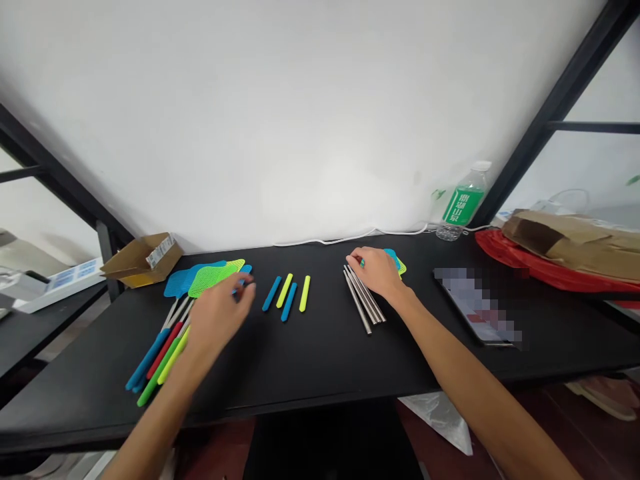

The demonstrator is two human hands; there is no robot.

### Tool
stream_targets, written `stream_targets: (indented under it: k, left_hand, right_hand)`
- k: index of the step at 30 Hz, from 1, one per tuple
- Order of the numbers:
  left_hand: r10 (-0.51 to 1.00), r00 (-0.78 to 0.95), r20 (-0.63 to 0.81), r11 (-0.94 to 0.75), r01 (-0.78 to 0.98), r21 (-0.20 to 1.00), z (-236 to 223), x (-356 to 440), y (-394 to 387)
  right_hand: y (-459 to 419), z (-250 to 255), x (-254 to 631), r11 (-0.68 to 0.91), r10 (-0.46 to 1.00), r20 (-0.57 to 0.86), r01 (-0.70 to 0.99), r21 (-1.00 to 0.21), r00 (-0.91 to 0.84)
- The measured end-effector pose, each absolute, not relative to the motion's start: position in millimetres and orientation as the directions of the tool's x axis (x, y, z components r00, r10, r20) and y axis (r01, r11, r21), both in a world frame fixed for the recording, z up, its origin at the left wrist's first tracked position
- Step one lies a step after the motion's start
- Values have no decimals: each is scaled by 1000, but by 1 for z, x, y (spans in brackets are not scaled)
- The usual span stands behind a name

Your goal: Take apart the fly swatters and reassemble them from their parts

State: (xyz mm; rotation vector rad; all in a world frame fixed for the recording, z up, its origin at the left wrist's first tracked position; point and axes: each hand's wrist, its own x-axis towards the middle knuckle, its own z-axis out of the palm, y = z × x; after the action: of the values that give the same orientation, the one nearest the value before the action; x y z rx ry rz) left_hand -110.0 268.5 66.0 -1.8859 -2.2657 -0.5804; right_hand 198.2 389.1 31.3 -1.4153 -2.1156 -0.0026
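My left hand (223, 313), slightly blurred, hovers beside the stacked fly swatters, its fingers curled but apart with nothing visible between them. The swatters have blue and green mesh heads (213, 277) and blue, red, green and yellow handles (163, 360). Between my hands lie loose handle sleeves: two blue (289, 302) and two yellow (305, 293). My right hand (377, 270) closes its fingertips at the far ends of several thin metal tubes (364, 300); the exact grip is partly hidden. Behind that hand, blue and yellow swatter heads (397, 261) peek out.
A phone (475, 307) lies right of my right forearm. Towards the wall stands a water bottle (463, 203), near a white cable (345, 239). Brown cardboard (570, 240) rests on red plastic (500, 260) at the right. An open cardboard box (145, 260) sits back left.
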Motion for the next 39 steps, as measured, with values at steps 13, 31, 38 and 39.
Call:
stream_targets:
  k: [13,31,38,39]
  left_hand:
    - [940,-328,97,324,945,53,34,-153,174]
    - [825,276,493,-380,917,124,66,-39,229]
    - [833,209,512,-342,923,179,42,-23,259]
    - [844,199,498,-325,929,179,42,-23,258]
  right_hand:
    - [387,22,189,519,808,499,778,-353,-313]
    - [368,23,162,82,761,137,-115,-990,-634]
    - [376,20,159,100,897,201,-263,-960,-393]
    - [378,19,159,121,911,214,-268,-956,-352]
